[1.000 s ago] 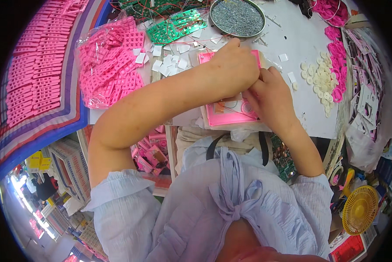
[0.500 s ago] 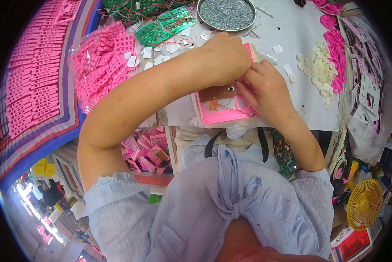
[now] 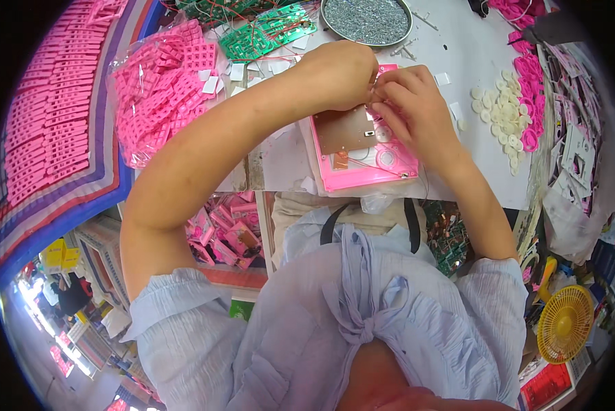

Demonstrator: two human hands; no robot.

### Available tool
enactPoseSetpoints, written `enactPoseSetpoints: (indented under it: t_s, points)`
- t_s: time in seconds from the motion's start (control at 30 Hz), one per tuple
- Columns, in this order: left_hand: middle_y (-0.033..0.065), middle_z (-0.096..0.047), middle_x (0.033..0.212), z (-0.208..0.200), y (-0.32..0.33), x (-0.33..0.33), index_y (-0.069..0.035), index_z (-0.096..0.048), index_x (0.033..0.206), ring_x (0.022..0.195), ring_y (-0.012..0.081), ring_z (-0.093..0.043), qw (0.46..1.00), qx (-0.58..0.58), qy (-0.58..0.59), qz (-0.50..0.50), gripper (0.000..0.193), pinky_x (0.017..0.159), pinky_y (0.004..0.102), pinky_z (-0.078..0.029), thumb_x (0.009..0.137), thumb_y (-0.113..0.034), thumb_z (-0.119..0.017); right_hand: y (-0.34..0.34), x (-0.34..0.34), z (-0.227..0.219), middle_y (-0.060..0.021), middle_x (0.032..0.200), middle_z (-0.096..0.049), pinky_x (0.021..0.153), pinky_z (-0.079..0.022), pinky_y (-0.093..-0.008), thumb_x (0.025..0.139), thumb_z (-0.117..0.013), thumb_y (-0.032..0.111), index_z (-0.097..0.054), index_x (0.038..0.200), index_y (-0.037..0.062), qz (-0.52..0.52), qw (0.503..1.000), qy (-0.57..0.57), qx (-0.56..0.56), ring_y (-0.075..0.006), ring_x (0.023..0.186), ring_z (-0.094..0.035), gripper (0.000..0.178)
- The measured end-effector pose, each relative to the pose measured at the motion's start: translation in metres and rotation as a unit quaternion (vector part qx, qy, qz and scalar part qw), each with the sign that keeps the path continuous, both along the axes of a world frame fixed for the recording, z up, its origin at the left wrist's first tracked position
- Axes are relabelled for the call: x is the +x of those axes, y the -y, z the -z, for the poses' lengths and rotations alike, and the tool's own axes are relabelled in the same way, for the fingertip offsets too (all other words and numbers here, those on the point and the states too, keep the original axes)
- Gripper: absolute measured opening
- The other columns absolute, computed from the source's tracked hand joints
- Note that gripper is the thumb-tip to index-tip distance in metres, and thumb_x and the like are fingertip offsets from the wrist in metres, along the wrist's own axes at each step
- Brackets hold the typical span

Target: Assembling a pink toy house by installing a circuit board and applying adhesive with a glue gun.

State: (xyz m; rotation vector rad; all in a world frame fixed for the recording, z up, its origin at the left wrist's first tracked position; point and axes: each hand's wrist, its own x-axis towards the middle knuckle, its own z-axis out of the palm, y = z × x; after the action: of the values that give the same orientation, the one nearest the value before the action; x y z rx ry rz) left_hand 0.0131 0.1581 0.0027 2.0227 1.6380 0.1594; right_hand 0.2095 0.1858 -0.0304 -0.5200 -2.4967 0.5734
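A pink plastic case [image 3: 345, 179] lies on the table in front of me, with a brown circuit board [image 3: 340, 133] and thin wires inside. My left hand [image 3: 343, 74] is closed over the far part of the case, its fingers mostly hidden behind the fist. Beside it, my right hand [image 3: 420, 115] has thumb and index finger pinched close to the left fingertips. Whatever the two hands grip between them is too small and covered to make out. A round pink part [image 3: 387, 159] shows in the case, below the right fingers.
Far ahead stands a round tray of small screws [image 3: 366, 20]. Green circuit boards [image 3: 270, 33] with red wires and a bag of pink parts [image 3: 167, 89] are at the left. White discs [image 3: 504, 109] and pink rings [image 3: 530, 75] lie at the right. A yellow fan [image 3: 565, 324] stands lower right.
My hands have shifted slightly away from the case's near side, the right fingers lifting and spreading a little. More of the brown board and round part shows. The whole view has shifted slightly.
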Motion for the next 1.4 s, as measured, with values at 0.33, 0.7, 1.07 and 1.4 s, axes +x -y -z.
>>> enactPoseSetpoints:
  t_s: [0.33,0.7,1.07,1.4]
  points:
    - [0.0145,-0.070,0.075,0.007,-0.003,0.003,-0.005,-0.071,0.076,0.076,0.0313,-0.070,0.999,-0.028,-0.037,-0.020,0.015,0.070,0.0429,-0.054,0.076,-0.020,-0.075,-0.001,-0.003,0.004,-0.0084,0.108,-0.063,0.081,-0.050,-0.0420,0.078,-0.075,0.010,-0.067,0.089,0.0061,0.020,1.000,-0.003,0.013,-0.0328,0.098,-0.054,0.014]
    - [0.0145,-0.074,0.089,-0.014,-0.006,0.014,-0.008,-0.076,0.089,0.084,0.0318,-0.072,0.991,-0.070,-0.113,-0.016,0.019,0.072,0.0444,-0.058,0.076,-0.021,-0.076,-0.013,0.008,-0.027,-0.0035,0.103,-0.066,0.078,-0.056,-0.0361,0.077,-0.073,0.011,-0.076,0.099,0.0111,-0.132,0.979,0.126,0.092,-0.0265,0.098,-0.059,0.022]
    - [0.0190,-0.073,0.087,-0.020,-0.016,0.010,-0.003,-0.076,0.089,0.081,0.0359,-0.072,0.985,-0.064,-0.098,0.124,0.017,0.070,0.0462,-0.057,0.080,-0.015,-0.068,-0.033,0.007,-0.030,-0.0064,0.107,-0.065,0.081,-0.055,-0.0402,0.080,-0.070,0.006,-0.076,0.105,0.0098,-0.194,0.973,0.121,-0.029,-0.0294,0.101,-0.059,0.026]
    - [0.0202,-0.071,0.087,0.001,0.005,0.006,-0.002,-0.070,0.093,0.084,0.0371,-0.071,0.984,0.068,-0.106,0.130,0.018,0.073,0.0461,-0.057,0.085,-0.016,-0.062,0.029,0.005,-0.017,-0.0071,0.114,-0.061,0.085,-0.053,-0.0389,0.078,-0.069,0.009,-0.064,0.121,0.0047,-0.009,0.976,0.174,0.130,-0.0296,0.107,-0.057,0.043]
